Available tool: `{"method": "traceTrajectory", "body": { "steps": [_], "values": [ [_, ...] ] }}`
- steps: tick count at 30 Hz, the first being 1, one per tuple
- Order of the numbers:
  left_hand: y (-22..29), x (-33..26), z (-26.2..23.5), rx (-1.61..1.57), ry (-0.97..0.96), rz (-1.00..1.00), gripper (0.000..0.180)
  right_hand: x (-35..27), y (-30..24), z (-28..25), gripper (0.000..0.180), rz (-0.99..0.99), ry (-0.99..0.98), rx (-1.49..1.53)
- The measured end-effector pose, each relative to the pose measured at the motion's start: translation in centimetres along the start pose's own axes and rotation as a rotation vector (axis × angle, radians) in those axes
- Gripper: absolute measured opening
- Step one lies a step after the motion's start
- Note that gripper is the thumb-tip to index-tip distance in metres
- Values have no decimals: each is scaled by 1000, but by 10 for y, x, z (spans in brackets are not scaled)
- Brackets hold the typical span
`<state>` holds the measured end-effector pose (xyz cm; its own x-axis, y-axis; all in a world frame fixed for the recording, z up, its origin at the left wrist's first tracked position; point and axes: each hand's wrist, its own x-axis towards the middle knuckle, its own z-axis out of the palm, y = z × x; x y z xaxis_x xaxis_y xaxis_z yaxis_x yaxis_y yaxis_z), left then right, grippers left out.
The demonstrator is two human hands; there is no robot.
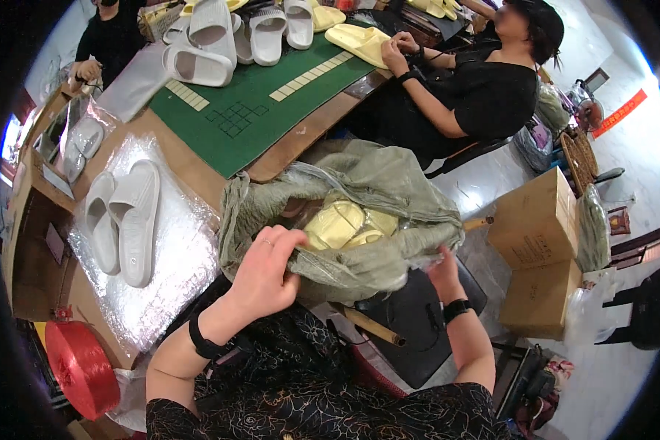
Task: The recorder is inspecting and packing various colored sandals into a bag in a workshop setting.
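In front of me a large grey-green woven sack (352, 275) gapes wide, its mouth upward. Inside lie several pale yellow slippers (335, 224), at least some wrapped in clear plastic. My left hand (268, 268) is closed on the near left part of the sack's rim, fingers curled over the edge. At the near right my right hand (443, 275) grips the rim, its fingertips slightly blurred and partly hidden by the fabric. A pair of grey slippers (136, 220) rests on a sheet of bubble wrap (172, 293) to my left.
Grey slippers (268, 33) and a yellow slipper (356, 42) crowd the far end of the green-topped table (264, 132). A seated co-worker (484, 88) handles the yellow one; another person (110, 37) is far left. Cardboard boxes (535, 220) stand right, a red twine roll (81, 367) left.
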<state>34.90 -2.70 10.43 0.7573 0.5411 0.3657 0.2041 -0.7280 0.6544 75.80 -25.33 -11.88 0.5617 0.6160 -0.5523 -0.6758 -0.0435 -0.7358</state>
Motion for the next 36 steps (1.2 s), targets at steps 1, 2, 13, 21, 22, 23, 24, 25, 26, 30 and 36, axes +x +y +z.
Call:
{"method": "traceTrajectory", "body": {
  "steps": [1,2,13,21,22,23,24,25,26,30,36],
  "values": [
    [7,-9,-6,68,30,-38,52,-20,-21,53,59,-72,-55,29],
    [12,-12,-5,73,27,-24,52,-40,-48,81,55,-180,-70,63],
    [60,-30,55,-160,-426,390,53,-87,-249,-15,32,-514,348,-948],
    [62,-24,57,-580,-392,-127,33,-19,-210,-46,72,-584,567,-1277],
    [59,-16,54,-707,-339,-231,33,-31,-216,-61,82,-798,589,-1317],
    [55,-13,49,-761,-254,-289,34,-52,-222,-43,80,-807,609,-1235],
    [47,-15,42,-811,-147,-358,35,-85,-237,-8,78,-816,605,-1161],
    [50,-12,34,-885,-140,-391,35,-121,-251,-3,74,-879,698,-1270],
    [47,-12,37,-883,-136,-366,36,-158,-267,-6,70,-943,804,-1384],
    [65,-19,53,-624,-242,-56,40,-286,-277,-21,55,-685,1253,-1891],
    [70,-49,98,-263,-583,567,58,-316,-184,-11,48,-562,902,-1860]
  ]
}}
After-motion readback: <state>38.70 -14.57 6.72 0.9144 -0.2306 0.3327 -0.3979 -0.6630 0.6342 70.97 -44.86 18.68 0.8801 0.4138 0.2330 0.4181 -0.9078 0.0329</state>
